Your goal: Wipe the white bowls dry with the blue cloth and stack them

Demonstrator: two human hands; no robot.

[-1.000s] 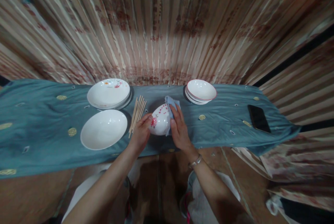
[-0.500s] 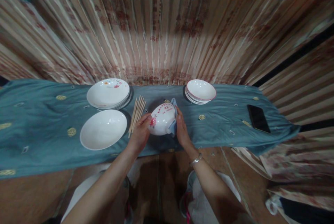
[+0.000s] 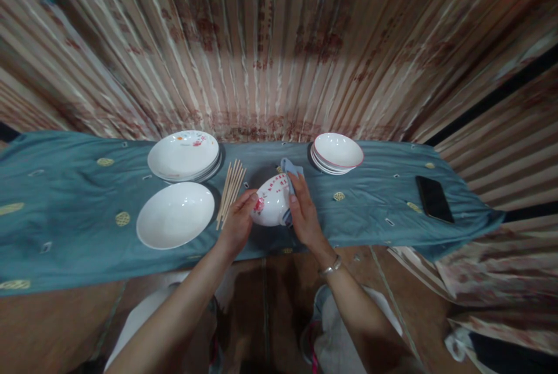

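Note:
A white bowl [image 3: 271, 204] with red lettering and a pink flower is tilted on its side above the cloth-covered table. My left hand [image 3: 239, 218] is closed on its left edge, thumb on the outer wall. On the other side, my right hand [image 3: 305, 211] presses a blue-grey cloth [image 3: 291, 168] against the bowl's right side, fingers closed over the cloth. The inside of the bowl is hidden from me. Several wooden chopsticks [image 3: 231, 192] lie just left of the bowl.
Stacked plates [image 3: 183, 156] stand at the back left, with a white dish [image 3: 175, 216] in front. Red-rimmed bowls [image 3: 338, 151] are stacked at the back right. A black phone [image 3: 433, 198] lies near the right end of the blue tablecloth [image 3: 370, 211]. A pleated curtain [image 3: 270, 60] hangs behind.
My right hand has moved over the bowl's right side with the cloth, covering more of it. My left hand keeps its hold, and the bowl has shifted only slightly.

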